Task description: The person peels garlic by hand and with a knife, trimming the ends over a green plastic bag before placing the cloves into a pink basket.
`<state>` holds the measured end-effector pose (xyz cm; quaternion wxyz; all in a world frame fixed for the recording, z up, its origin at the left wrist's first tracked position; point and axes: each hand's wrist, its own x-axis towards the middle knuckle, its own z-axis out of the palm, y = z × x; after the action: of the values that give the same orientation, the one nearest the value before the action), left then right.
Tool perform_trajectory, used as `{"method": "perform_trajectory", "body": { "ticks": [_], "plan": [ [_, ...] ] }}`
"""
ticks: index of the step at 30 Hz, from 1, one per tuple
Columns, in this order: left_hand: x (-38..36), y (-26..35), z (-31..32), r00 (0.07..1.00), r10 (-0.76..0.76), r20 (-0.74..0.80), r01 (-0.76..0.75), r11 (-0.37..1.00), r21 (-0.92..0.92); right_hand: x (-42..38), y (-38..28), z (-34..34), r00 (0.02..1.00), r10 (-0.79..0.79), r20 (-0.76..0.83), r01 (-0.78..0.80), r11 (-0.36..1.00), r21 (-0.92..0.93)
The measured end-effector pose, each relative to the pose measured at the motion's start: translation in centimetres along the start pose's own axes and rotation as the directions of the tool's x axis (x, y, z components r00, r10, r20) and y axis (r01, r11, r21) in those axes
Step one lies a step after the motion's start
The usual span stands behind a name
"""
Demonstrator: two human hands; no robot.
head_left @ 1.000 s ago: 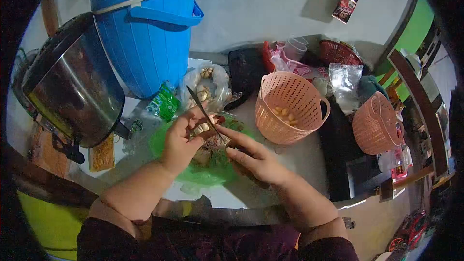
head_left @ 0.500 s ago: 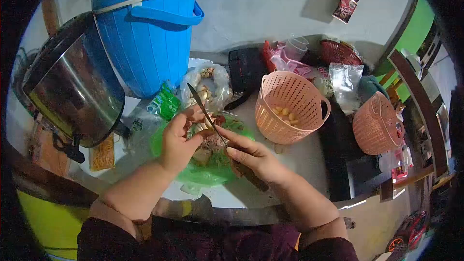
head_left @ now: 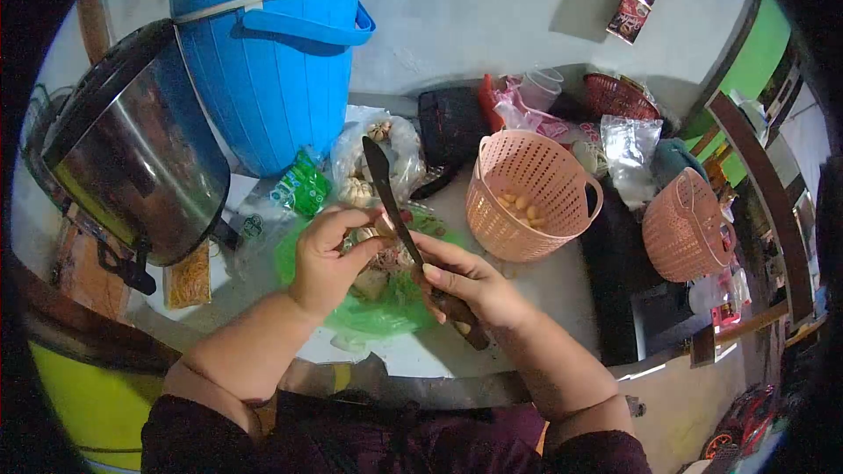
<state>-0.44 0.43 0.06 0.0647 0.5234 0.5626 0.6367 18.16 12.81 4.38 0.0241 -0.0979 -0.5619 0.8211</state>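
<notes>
My right hand [head_left: 470,285] is wrapped round the handle of a dark-bladed knife [head_left: 379,167], whose blade points up and away from me. My left hand [head_left: 327,259] pinches a garlic clove [head_left: 385,226] close beside the blade, partly hidden by my fingers. Below both hands lies a spread green plastic bag [head_left: 373,320] with garlic skins [head_left: 391,256] on it. Beyond my left hand, a clear plastic bag [head_left: 406,158] holds garlic bulbs [head_left: 356,192]. To the right stands a pink basket [head_left: 505,233] with several peeled cloves [head_left: 522,205] inside.
A tall blue lidded bucket [head_left: 263,79] and a dark, shiny appliance [head_left: 149,158] stand at the left. Near the bucket lies a green packet [head_left: 303,186]. Another pink basket [head_left: 683,228] sits at the far right. A red basket [head_left: 619,98] is against the wall.
The knife blade has swung slightly, its tip now farther right and higher. Both hands stay close together over the green bag, with my right hand shifted slightly to the right.
</notes>
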Motion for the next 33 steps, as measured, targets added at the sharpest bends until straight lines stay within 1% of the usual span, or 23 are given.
{"method": "perform_trajectory", "body": {
  "ticks": [1,4,7,10,13,16,19,22,23,26,29,33],
  "plan": [
    [0.0,-0.1,0.0,1.0,-0.007,-0.004,0.007,1.0,-0.005,0.0,0.1,-0.1,1.0,-0.001,-0.002,0.001,1.0,0.009],
    [0.2,0.6,0.5,0.993,-0.119,0.024,0.121,0.968,-0.22,0.2,0.1,-0.5,0.999,-0.021,0.026,0.021,1.0,-0.001],
    [0.4,1.0,0.4,0.971,-0.229,0.071,0.24,0.922,-0.304,0.1,0.3,-0.6,1.0,0.005,0.006,-0.005,0.997,0.073],
    [0.2,0.6,0.5,0.979,-0.2,0.051,0.205,0.915,-0.347,0.2,0.2,-0.4,1.0,-0.027,-0.01,0.027,0.999,0.025],
    [0.6,1.4,0.3,0.972,-0.217,0.084,0.233,0.927,-0.294,0.1,0.2,-0.7,0.998,-0.042,0.037,0.04,0.998,0.055],
    [0.4,0.7,0.5,0.97,-0.228,0.082,0.242,0.892,-0.382,0.1,-0.2,-0.6,0.996,-0.084,0.039,0.084,0.996,0.005],
    [0.2,0.1,0.5,0.967,-0.239,0.091,0.254,0.867,-0.429,-0.1,-0.6,-0.4,0.991,-0.104,0.085,0.109,0.992,-0.064],
    [0.2,0.3,0.5,0.972,-0.211,0.105,0.236,0.867,-0.44,0.0,-0.3,-0.5,0.999,-0.034,0.04,0.04,0.987,-0.157],
    [0.1,0.1,0.4,0.973,-0.208,0.095,0.229,0.893,-0.387,0.1,0.0,-0.5,0.997,-0.059,0.044,0.065,0.986,-0.151],
    [0.0,-0.2,0.5,0.974,-0.207,0.092,0.227,0.886,-0.404,-0.1,-0.4,-0.2,1.0,-0.009,-0.004,0.008,0.992,-0.128],
    [0.1,0.1,0.4,0.978,-0.174,0.115,0.205,0.906,-0.37,-0.1,-0.3,-0.7,0.998,0.006,0.065,-0.001,0.997,-0.076],
    [0.0,0.1,0.4,0.975,-0.194,0.105,0.217,0.924,-0.316,-0.1,-0.1,-0.7,0.999,0.001,0.039,0.002,0.997,-0.075]
  ]
}}
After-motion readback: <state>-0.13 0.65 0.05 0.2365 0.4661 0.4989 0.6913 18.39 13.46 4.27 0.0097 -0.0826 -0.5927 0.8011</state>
